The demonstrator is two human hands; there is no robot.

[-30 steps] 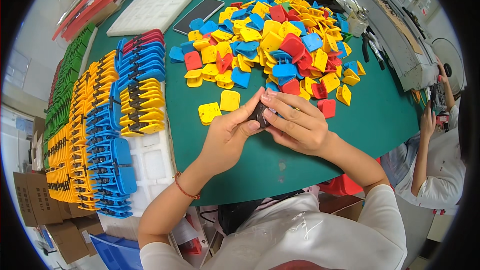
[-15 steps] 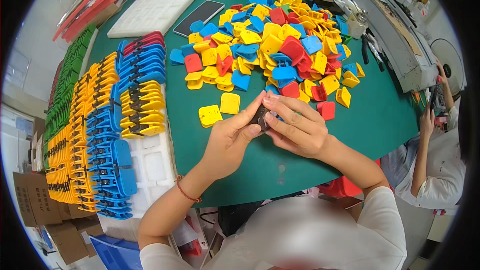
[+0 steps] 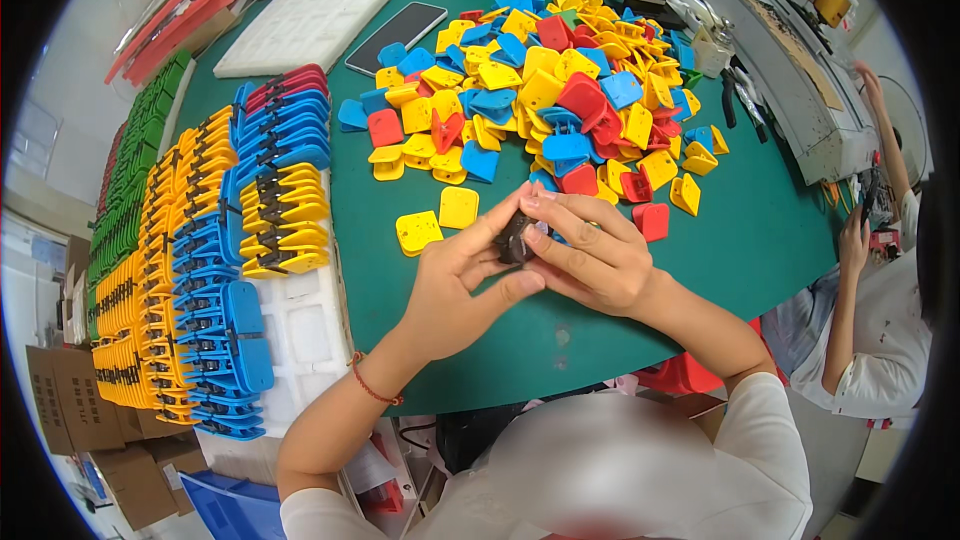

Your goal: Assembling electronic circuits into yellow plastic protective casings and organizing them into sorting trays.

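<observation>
Over the green table [image 3: 640, 300], a small dark part [image 3: 514, 240] sits between my two hands, mostly covered by fingers, so its exact kind is unclear. My left hand [image 3: 450, 285] holds its left side with the fingertips, the thumb standing off below it. My right hand [image 3: 602, 258] pinches it from the right. Just beyond lie two yellow plastic clip pieces, a nearer one [image 3: 418, 233] and a farther one [image 3: 459, 208]. Behind them spreads a heap of yellow, blue and red clip pieces [image 3: 540, 90].
Left, a white foam tray [image 3: 305, 340] carries rows of clips with black middles [image 3: 285, 220]. A phone [image 3: 398, 37] and another foam sheet [image 3: 325, 10] lie at the back. Pliers [image 3: 748, 100] lie beside a grey machine [image 3: 800, 70]. Another person [image 3: 870, 325] works at right.
My left thumb has come away from the dark part and points to the right below it, baring more of the part. At the right, the other person's far arm has risen.
</observation>
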